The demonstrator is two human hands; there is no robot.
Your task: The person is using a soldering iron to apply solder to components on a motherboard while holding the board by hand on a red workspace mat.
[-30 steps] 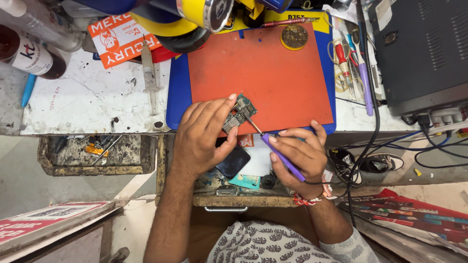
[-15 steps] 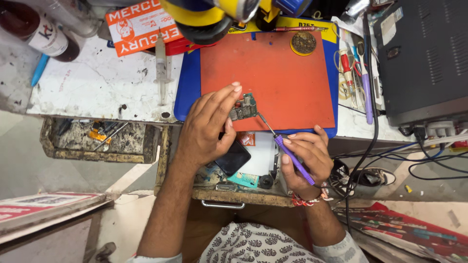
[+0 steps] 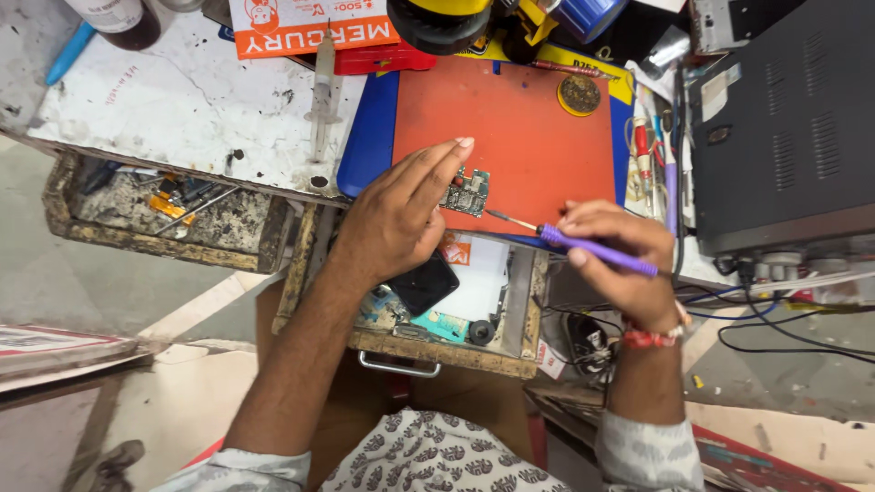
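A small green circuit board (image 3: 468,192) is held at the near edge of an orange work mat (image 3: 510,128), which is laid over a blue mat (image 3: 367,137) on a worn white tabletop (image 3: 182,100). The board is pinned at its left side by the left hand (image 3: 396,219), whose grip is pressed together on it, with the fingers stretched forward over the mat's edge. A purple-handled tool (image 3: 597,251) is pinched in the grip of the right hand (image 3: 620,264), just right of the board; its thin metal tip is pointed left and is brought to the board's lower right corner, though whether contact is made cannot be told. A red thread band (image 3: 652,337) is worn on the right wrist. Below the hands an open drawer (image 3: 437,351) is seen, in which a dark phone (image 3: 424,282), a white sheet and small parts are kept. A second, grimy drawer (image 3: 164,214) is open to the left, with tools lying in it. A syringe (image 3: 321,91) is laid on the tabletop left of the mats, and a round brass-coloured tin (image 3: 580,94) is set at the far right corner of the orange mat. A black ventilated box (image 3: 784,118) is stood at the right, with cables running from it.
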